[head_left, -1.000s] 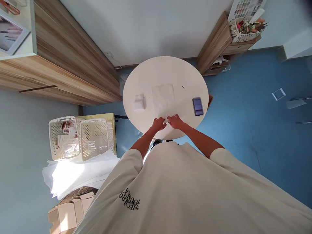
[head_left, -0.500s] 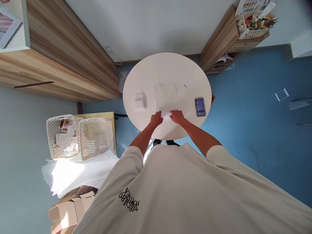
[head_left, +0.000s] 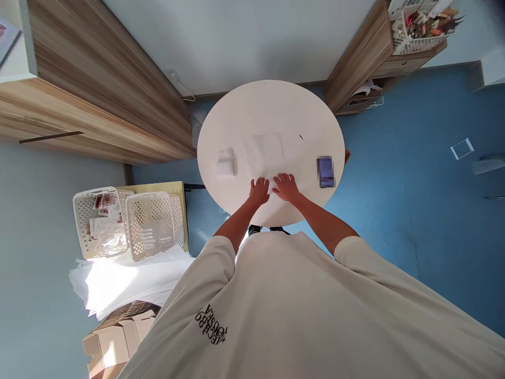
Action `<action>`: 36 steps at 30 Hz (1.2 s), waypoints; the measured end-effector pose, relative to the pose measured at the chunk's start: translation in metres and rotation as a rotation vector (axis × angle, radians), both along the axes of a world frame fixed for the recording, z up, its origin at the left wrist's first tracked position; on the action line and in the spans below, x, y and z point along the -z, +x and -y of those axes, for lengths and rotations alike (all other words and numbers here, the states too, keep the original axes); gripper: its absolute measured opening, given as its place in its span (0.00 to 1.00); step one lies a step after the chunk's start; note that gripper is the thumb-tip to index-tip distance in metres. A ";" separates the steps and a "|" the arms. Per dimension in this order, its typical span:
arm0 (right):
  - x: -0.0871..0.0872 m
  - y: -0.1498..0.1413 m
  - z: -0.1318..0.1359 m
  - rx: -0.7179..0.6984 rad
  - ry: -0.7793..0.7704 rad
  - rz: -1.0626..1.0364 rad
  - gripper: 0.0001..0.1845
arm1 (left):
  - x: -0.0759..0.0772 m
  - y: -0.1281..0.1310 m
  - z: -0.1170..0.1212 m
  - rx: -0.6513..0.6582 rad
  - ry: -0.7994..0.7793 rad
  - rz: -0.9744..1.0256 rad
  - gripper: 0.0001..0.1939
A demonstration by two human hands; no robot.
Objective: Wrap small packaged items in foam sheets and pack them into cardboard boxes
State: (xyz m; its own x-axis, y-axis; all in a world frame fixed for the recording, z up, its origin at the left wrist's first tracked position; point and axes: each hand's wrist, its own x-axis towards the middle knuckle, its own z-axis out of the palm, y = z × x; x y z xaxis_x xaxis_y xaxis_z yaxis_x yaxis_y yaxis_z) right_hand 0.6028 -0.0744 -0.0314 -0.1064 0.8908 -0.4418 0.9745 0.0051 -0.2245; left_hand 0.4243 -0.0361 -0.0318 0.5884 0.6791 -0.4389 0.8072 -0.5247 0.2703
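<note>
A round white table [head_left: 272, 105] stands below me. My left hand [head_left: 259, 190] and my right hand [head_left: 285, 186] lie side by side, fingers stretched flat, on the near edge of a thin white sheet [head_left: 265, 150] that rests on the tabletop. A small folded white item [head_left: 226, 163] sits to the left of the sheet. A purple rectangular object [head_left: 325, 171] lies to the right near the table edge.
Two white plastic baskets [head_left: 126, 223] with packets stand on a low yellow table at the left, with white sheets and cardboard boxes [head_left: 114, 342] below them. A wooden cabinet [head_left: 98, 105] runs along the left; a wooden shelf [head_left: 366, 68] with a basket stands at the back right. Blue floor surrounds the table.
Both hands have moved forward from the table's near edge onto the sheet, and the fingers went from pinched on a small white piece to spread flat.
</note>
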 end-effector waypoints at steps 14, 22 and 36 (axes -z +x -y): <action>0.010 -0.010 0.016 -0.104 0.012 0.058 0.43 | 0.009 -0.007 0.020 0.002 0.081 0.038 0.42; 0.011 -0.012 0.050 -0.147 0.076 0.034 0.40 | 0.006 -0.014 0.045 0.042 0.114 0.065 0.35; -0.016 -0.005 0.016 -0.161 -0.162 -0.078 0.24 | -0.025 -0.015 0.025 0.081 -0.063 -0.008 0.23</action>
